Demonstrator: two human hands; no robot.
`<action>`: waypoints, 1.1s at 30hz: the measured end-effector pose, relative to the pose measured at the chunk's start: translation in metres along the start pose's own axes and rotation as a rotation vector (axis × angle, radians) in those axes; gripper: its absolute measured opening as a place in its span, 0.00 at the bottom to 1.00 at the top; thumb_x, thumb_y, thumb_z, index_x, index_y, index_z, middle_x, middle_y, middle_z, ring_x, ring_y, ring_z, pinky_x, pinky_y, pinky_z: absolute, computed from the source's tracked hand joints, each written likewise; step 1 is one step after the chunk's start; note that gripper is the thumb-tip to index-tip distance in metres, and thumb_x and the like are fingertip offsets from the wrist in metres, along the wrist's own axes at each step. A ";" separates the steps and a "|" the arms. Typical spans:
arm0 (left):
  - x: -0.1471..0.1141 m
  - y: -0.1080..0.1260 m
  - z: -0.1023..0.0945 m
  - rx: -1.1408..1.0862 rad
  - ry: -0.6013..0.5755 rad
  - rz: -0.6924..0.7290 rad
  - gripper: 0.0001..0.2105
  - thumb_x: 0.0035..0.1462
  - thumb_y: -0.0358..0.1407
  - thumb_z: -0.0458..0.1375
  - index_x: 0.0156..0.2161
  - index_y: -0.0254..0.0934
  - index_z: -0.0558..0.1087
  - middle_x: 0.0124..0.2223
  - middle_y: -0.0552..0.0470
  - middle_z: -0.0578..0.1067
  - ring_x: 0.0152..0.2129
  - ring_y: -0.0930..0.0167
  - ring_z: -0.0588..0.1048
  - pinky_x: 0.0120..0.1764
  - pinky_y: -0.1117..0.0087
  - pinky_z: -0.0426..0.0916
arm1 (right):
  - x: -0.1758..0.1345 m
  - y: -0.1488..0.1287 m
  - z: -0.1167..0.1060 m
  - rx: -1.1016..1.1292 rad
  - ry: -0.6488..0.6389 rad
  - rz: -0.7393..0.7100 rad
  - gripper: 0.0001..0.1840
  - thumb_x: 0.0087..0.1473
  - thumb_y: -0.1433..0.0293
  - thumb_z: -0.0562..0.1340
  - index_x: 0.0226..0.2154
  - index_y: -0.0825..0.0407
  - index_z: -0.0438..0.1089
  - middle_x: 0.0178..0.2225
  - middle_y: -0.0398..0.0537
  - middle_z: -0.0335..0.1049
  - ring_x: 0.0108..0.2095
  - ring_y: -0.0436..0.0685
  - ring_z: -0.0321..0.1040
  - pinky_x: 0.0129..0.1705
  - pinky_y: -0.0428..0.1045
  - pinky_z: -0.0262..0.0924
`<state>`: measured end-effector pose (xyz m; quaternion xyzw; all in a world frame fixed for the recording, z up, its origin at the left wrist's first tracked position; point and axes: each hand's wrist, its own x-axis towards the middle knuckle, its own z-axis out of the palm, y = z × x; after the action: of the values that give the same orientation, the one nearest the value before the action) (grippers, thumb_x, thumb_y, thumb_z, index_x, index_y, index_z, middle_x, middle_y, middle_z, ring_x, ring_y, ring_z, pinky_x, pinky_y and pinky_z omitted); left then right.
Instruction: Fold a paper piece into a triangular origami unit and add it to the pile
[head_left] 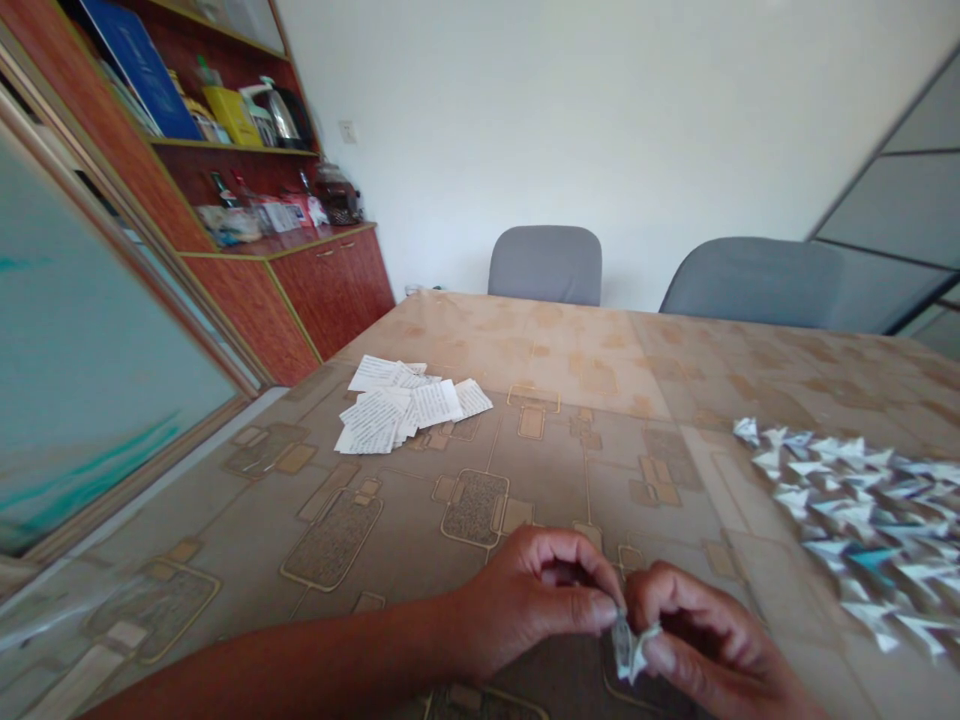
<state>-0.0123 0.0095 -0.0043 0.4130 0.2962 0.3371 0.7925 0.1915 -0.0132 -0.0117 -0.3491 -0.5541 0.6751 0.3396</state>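
Observation:
Between my two hands is a small folded piece of printed paper [624,648], held low over the near side of the table. My left hand [536,600] pinches its left part between thumb and forefinger. On the other side, my right hand [701,640] grips the right part, thumb in front and fingers curled behind. The fingers hide some of its folds. To the right lie rows of many small folded paper pieces [847,485], mostly white with one teal. A loose pile of flat printed paper slips [397,405] rests further off to the left.
The table [570,350] wears a brown patterned cover. Two grey chairs [546,262] stand at its far side, before a white wall. At the back left is a reddish wooden cabinet [330,285] with a kettle [281,115], bottles and boxes; a frosted glass panel [82,330] stands nearer.

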 end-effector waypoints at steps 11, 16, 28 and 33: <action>0.002 -0.010 0.006 0.043 0.015 0.185 0.15 0.50 0.37 0.67 0.39 0.34 0.69 0.34 0.53 0.71 0.32 0.75 0.69 0.37 0.72 0.61 | 0.006 0.003 -0.004 -0.253 0.225 -0.171 0.05 0.60 0.66 0.61 0.32 0.46 0.70 0.28 0.39 0.71 0.31 0.49 0.69 0.34 0.41 0.64; 0.005 -0.013 0.010 0.023 0.064 0.182 0.14 0.47 0.35 0.68 0.35 0.33 0.68 0.32 0.54 0.71 0.30 0.77 0.69 0.36 0.73 0.61 | 0.004 0.005 -0.004 -0.526 0.333 -0.327 0.05 0.57 0.72 0.60 0.33 0.45 0.68 0.27 0.37 0.70 0.29 0.49 0.70 0.32 0.40 0.66; 0.003 -0.015 0.011 0.083 0.151 0.221 0.10 0.48 0.31 0.66 0.32 0.33 0.68 0.30 0.56 0.70 0.28 0.77 0.68 0.34 0.75 0.62 | 0.002 0.003 -0.002 -0.779 0.364 -0.463 0.09 0.56 0.75 0.60 0.37 0.45 0.64 0.28 0.38 0.70 0.30 0.49 0.71 0.31 0.39 0.68; 0.004 -0.016 0.011 0.147 0.225 0.192 0.08 0.48 0.32 0.64 0.31 0.33 0.69 0.29 0.57 0.70 0.27 0.77 0.68 0.33 0.75 0.62 | 0.001 0.002 -0.002 -0.846 0.344 -0.465 0.08 0.57 0.75 0.60 0.37 0.46 0.63 0.30 0.40 0.69 0.31 0.50 0.70 0.32 0.41 0.67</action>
<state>0.0028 0.0008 -0.0130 0.4561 0.3662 0.4329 0.6859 0.1927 -0.0121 -0.0142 -0.4294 -0.7780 0.2310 0.3961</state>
